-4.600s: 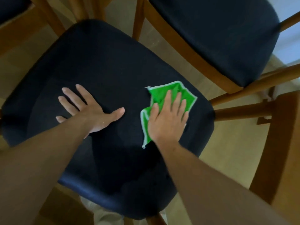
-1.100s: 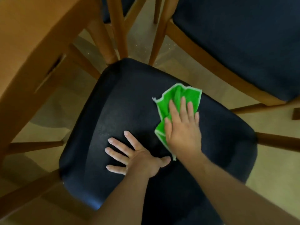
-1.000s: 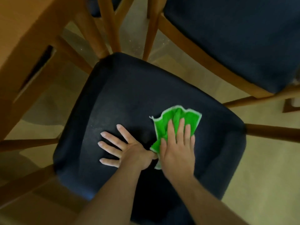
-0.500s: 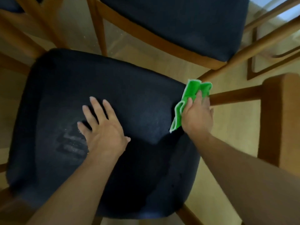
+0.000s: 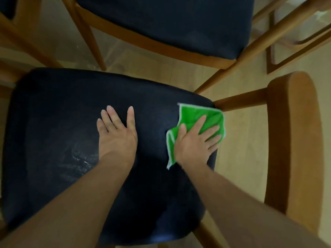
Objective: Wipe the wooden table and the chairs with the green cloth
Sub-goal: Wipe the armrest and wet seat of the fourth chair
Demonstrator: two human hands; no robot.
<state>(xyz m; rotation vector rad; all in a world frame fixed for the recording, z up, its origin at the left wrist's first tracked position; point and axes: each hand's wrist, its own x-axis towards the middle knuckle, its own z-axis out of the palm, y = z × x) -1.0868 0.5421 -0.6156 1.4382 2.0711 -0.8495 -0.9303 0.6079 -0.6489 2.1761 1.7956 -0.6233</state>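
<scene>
While the right hand lies flat on the green cloth, fingers spread and straight and pressing it down rather than gripping it, the nearest thing past those fingertips is a wooden rail running from the seat corner to the broad curved chair back, which stands just beyond the cloth's outer edge. Farther ahead of the grip sits a second chair with the same dark blue seat and light wooden frame, one of its legs coming down to the floor just ahead of the near seat. Nothing lies between the cloth and the seat edge. Under the cloth is the dark blue chair seat, and the cloth rests at its far right corner, its white-stitched edge slightly overhanging the side. To the other side of the left hand the upholstery shows faint shiny streaks. Pale wooden flooring shows around the furniture. Both bare forearms reach in from below; the left palm rests flat on the middle of the seat, well apart from the cloth, fingers straight and pointing forward, holding nothing.
</scene>
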